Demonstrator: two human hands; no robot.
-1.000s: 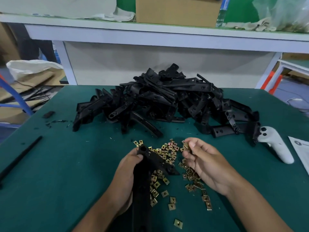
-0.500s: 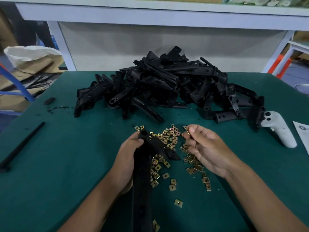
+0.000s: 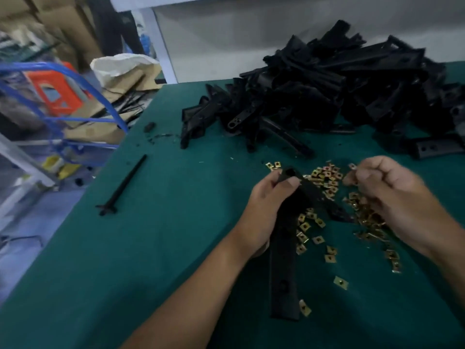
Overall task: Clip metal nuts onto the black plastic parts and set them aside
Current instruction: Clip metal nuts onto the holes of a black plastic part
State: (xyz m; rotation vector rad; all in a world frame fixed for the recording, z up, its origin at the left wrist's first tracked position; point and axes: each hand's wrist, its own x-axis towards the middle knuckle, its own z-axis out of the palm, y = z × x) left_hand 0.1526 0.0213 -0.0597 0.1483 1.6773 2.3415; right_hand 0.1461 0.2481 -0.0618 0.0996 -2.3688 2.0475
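Head view: a long black plastic part (image 3: 283, 260) lies lengthwise under the left hand (image 3: 264, 210), its near end flat on the green bench (image 3: 125, 273) and its far end raised between that hand's curled fingers and thumb, which grip it just below a round hole at the tip. A second arm of the same part angles off to the right across the scattered nuts. The right hand (image 3: 392, 197) is beside it, apart from the part, fingers curled inward with one small metal nut (image 3: 353, 166) pinched at the fingertips. Between and under both hands lies a loose scatter of brass-coloured square clip nuts (image 3: 324, 177), too many and too blurred to count exactly, several dozen at least, with single ones strayed toward the near edge. Beyond the hands is one large heap of black plastic parts (image 3: 327, 91), uncountable as piled. To the left on the bench lies one thin black rod (image 3: 123, 186) and one small black scrap (image 3: 149, 127). Off the bench at left are a blue metal frame (image 3: 75, 79), an orange stool (image 3: 54, 94) and a white sack (image 3: 120, 66). No writing is readable.
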